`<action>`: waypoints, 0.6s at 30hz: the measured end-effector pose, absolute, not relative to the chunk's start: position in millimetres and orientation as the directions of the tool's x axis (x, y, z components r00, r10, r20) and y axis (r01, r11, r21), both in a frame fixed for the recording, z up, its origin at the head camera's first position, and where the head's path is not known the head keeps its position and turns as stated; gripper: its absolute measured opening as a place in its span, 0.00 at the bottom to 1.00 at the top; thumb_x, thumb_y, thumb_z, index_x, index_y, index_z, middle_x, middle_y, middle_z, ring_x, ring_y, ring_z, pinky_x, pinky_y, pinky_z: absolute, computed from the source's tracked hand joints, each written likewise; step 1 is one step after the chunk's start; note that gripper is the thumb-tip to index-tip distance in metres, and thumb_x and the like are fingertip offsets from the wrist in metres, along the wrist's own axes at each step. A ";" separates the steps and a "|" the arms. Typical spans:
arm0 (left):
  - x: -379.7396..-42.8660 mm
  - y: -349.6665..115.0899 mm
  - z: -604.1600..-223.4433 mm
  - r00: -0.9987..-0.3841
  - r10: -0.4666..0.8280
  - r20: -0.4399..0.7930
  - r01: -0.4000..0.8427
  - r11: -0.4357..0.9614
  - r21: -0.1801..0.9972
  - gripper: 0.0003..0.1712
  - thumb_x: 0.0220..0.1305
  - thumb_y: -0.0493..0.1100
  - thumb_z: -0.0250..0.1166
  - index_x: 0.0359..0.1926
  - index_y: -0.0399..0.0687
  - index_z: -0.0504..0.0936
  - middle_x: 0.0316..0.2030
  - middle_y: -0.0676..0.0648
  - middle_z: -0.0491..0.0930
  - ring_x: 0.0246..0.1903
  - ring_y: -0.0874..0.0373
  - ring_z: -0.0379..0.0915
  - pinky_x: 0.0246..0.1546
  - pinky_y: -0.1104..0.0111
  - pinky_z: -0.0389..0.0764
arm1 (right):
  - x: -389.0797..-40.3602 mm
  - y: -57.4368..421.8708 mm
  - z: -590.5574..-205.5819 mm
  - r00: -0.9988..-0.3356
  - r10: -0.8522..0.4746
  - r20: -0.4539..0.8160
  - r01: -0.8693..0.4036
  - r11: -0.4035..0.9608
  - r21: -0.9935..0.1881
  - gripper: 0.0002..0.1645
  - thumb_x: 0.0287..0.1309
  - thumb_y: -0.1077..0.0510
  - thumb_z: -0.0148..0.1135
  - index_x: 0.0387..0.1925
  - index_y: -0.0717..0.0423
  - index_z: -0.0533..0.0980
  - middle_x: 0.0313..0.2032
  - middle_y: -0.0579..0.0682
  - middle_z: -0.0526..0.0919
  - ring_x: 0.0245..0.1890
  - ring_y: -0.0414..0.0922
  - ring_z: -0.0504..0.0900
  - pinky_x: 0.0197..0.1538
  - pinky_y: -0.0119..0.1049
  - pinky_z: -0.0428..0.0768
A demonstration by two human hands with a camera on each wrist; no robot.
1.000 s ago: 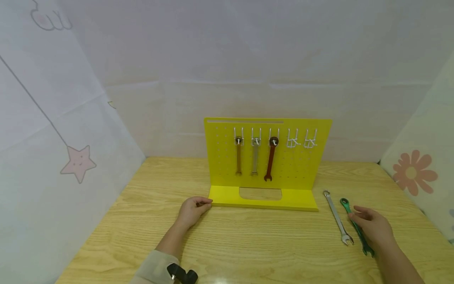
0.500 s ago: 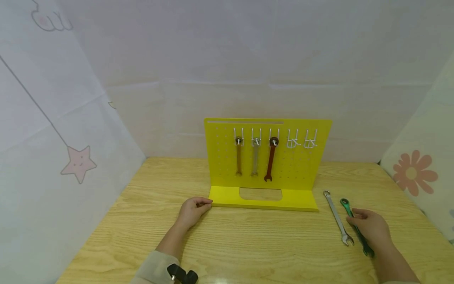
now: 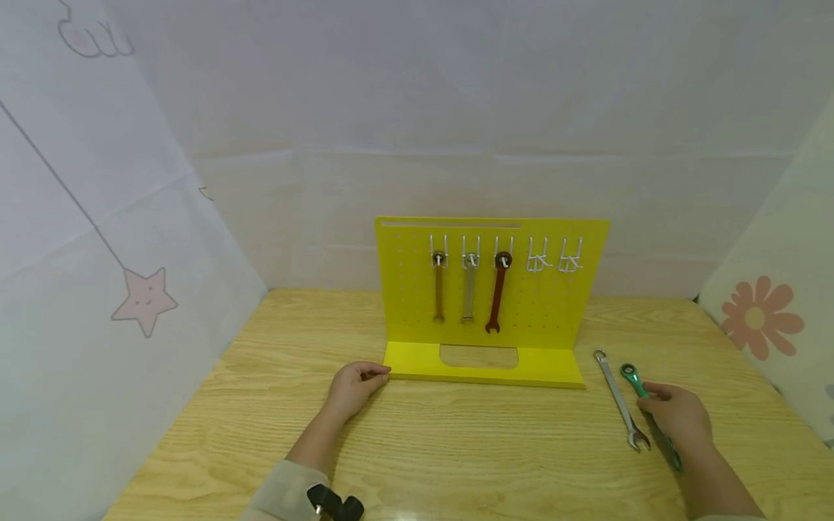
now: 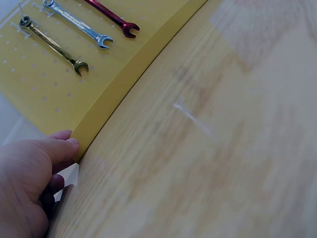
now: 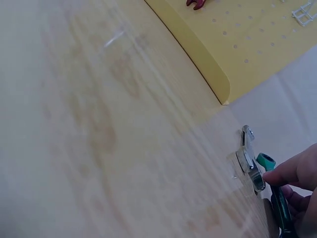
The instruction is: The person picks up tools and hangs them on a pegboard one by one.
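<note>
My left hand (image 3: 352, 389) pinches the front left corner of the yellow pegboard stand (image 3: 554, 307); in the left wrist view the thumb and a finger (image 4: 67, 144) meet at that corner. At the right, my right hand (image 3: 680, 418) grips a green ratchet combination wrench (image 3: 633, 379) by its shank. Its ring end points away, and the hand covers much of the shank. In the right wrist view the green wrench (image 5: 279, 203) is tilted between thumb and fingers. A silver combination wrench (image 3: 615, 394) lies on the table just left of it.
On the pegboard's hooks hang a gold wrench (image 3: 439, 289), a silver wrench (image 3: 468, 293) and a dark red wrench (image 3: 498, 297). Two white hooks to their right, including the rightmost hook (image 3: 570, 257), hold nothing. Wooden table (image 3: 495, 449); printed cloth (image 3: 417, 130) stands behind.
My right hand has closed on the green wrench and shifted slightly left; the wrench's ring end has moved a little left and its open end has turned. The left hand stays put.
</note>
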State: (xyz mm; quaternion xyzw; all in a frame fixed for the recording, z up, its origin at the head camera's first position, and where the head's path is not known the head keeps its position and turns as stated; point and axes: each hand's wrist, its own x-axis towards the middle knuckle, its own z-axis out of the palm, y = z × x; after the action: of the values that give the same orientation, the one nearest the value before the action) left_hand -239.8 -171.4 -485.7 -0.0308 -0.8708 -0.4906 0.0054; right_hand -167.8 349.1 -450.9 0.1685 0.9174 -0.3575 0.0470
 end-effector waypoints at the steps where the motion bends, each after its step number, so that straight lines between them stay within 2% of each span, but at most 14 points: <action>1: -239.8 -171.3 -485.4 -0.998 0.047 0.039 0.058 0.518 0.854 0.07 0.62 0.39 0.68 0.41 0.46 0.89 0.39 0.49 0.85 0.34 0.61 0.73 0.36 0.70 0.74 | -167.0 349.3 -450.5 -0.939 0.276 -0.203 0.341 0.690 -0.639 0.34 0.65 0.50 0.58 0.64 0.68 0.67 0.58 0.74 0.72 0.55 0.71 0.70 0.51 0.59 0.73; 6: -239.1 -171.6 -484.5 -0.998 0.046 0.036 0.055 0.524 0.850 0.08 0.62 0.40 0.68 0.42 0.46 0.89 0.40 0.49 0.85 0.34 0.60 0.72 0.36 0.70 0.74 | -164.1 351.6 -450.3 -0.941 0.269 -0.203 0.335 0.672 -0.661 0.36 0.66 0.48 0.58 0.65 0.68 0.66 0.59 0.74 0.70 0.56 0.72 0.67 0.53 0.61 0.70; 13: -238.7 -172.1 -484.4 -0.998 0.053 0.045 0.066 0.517 0.853 0.07 0.62 0.40 0.68 0.41 0.47 0.89 0.39 0.49 0.85 0.33 0.60 0.72 0.35 0.71 0.74 | -165.5 353.4 -452.2 -0.923 0.299 -0.242 0.377 0.576 -0.725 0.39 0.64 0.42 0.59 0.66 0.66 0.65 0.62 0.70 0.71 0.58 0.66 0.67 0.48 0.47 0.72; 18: -239.7 -172.1 -485.8 -0.998 0.052 0.045 0.065 0.515 0.855 0.07 0.63 0.40 0.67 0.41 0.47 0.89 0.40 0.49 0.85 0.34 0.60 0.72 0.36 0.70 0.74 | -167.2 352.7 -449.3 -0.923 0.282 -0.264 0.380 0.541 -0.750 0.43 0.65 0.39 0.56 0.68 0.65 0.62 0.67 0.70 0.65 0.63 0.69 0.63 0.54 0.51 0.74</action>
State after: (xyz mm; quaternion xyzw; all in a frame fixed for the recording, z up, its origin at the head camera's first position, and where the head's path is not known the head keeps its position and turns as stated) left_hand -239.7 -172.1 -485.8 -0.0336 -0.8704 -0.4911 0.0069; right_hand -167.2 352.7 -449.3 0.1887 0.8760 -0.4403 0.0556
